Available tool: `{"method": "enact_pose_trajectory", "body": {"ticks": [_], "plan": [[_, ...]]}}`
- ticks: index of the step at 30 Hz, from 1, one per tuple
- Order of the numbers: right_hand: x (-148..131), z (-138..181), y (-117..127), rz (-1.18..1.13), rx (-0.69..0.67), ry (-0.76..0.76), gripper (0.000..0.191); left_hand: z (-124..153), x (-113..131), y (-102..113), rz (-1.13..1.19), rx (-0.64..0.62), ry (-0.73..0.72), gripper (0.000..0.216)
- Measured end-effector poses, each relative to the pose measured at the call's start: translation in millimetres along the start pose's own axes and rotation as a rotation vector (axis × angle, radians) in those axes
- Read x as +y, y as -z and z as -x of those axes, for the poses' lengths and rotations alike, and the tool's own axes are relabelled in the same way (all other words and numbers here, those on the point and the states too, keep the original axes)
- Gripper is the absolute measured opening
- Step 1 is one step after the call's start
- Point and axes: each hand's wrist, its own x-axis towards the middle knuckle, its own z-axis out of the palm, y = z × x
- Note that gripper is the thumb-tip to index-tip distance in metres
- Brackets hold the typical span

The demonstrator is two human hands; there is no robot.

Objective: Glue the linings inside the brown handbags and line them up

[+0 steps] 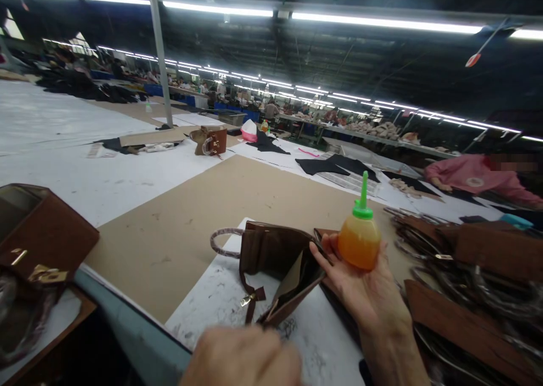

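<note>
A small brown handbag (pixel 278 247) lies on its side before me with its mouth open, on a white, ink-smudged sheet (pixel 203 307). It has a wrapped loop handle (pixel 220 243) and a strap with a gold clasp (pixel 247 300). In my right hand (pixel 373 304), palm up, rests a squeeze bottle (pixel 360 241) of orange liquid with a green nozzle. That hand's fingertips touch the handbag's edge. My left hand (pixel 244 355) is closed and blurred at the bottom, close to the handbag's lower edge; what its fingers hold is hidden.
Brown bags and wrapped handles (pixel 462 250) are heaped at right. Another brown bag (pixel 46 233) stands at left by the table edge. Farther back are a bag (pixel 212 140), black pieces (pixel 335 165) and a metal post (pixel 160 52). A person in pink (pixel 479 176) works at far right.
</note>
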Motion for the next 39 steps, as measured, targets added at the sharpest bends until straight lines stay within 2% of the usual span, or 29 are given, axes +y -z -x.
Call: {"method": "enact_pose_trajectory", "body": {"ticks": [1, 2, 4, 7, 11, 14, 16, 20, 23, 25, 28, 31, 34, 37, 39], "plan": [[-0.3, 1.2, 0.3, 0.0, 0.002, 0.007, 0.043, -23.1, -6.7, 5.4, 0.015, 0.009, 0.047, 0.027], [-0.6, 2.1, 0.6, 0.001, 0.002, 0.013, 0.044, -46.0, -12.9, 8.1, 0.076, -0.021, 0.187, 0.028], [-0.5, 3.3, 1.1, 0.001, 0.003, 0.022, 0.044, -85.9, -22.8, 5.4, 0.185, -0.187, 0.387, 0.037], [1.4, 3.8, 0.9, 0.0, -0.001, 0.029, 0.043, -121.2, -29.9, -12.0, 0.308, -0.394, 0.391, 0.044], [4.0, 4.5, -0.8, 0.014, 0.037, 0.052, 0.042, -132.3, -34.8, -31.8, 0.324, -0.51, 0.342, 0.032], [0.7, 6.1, 1.8, 0.039, 0.042, 0.072, 0.041, -119.3, -49.9, -28.9, 0.217, -0.499, 0.406, 0.02], [-3.9, 8.2, 6.0, 0.059, 0.035, 0.083, 0.041, -96.5, -66.7, -16.0, 0.151, -0.457, 0.501, 0.016], [-7.8, 17.5, 10.4, 0.077, 0.083, 0.029, 0.048, -32.5, -100.3, 30.5, 0.018, -0.37, 0.795, 0.017], [1.9, 27.7, 3.6, 0.102, 0.117, -0.064, 0.055, 3.1, -117.7, 60.2, -0.074, -0.312, 0.91, 0.018], [13.3, 33.1, -3.8, 0.131, 0.095, -0.118, 0.054, 15.6, -129.4, 65.9, -0.097, -0.316, 0.964, 0.02], [29.9, 35.8, -13.8, 0.166, -0.009, -0.15, 0.046, 24.6, -150.7, 54.7, -0.039, -0.352, 1.035, 0.019], [37.7, 33.8, -21.1, 0.197, -0.065, -0.116, 0.045, 28.2, -165.4, 41.5, 0.066, -0.317, 1.018, 0.041], [37.2, 32.2, -26.4, 0.208, -0.008, -0.09, 0.044, 22.0, -153.9, 48.5, 0.038, -0.18, 0.871, 0.06], [35.3, 32.3, -27.6, 0.19, 0.03, -0.1, 0.045, -1.5, -118.9, 70.6, 0.089, -0.017, 0.628, 0.053], [34.7, 32.0, -25.0, 0.18, -0.005, -0.117, 0.046, -25.4, -96.3, 79.3, 0.292, -0.018, 0.445, 0.035]]}}
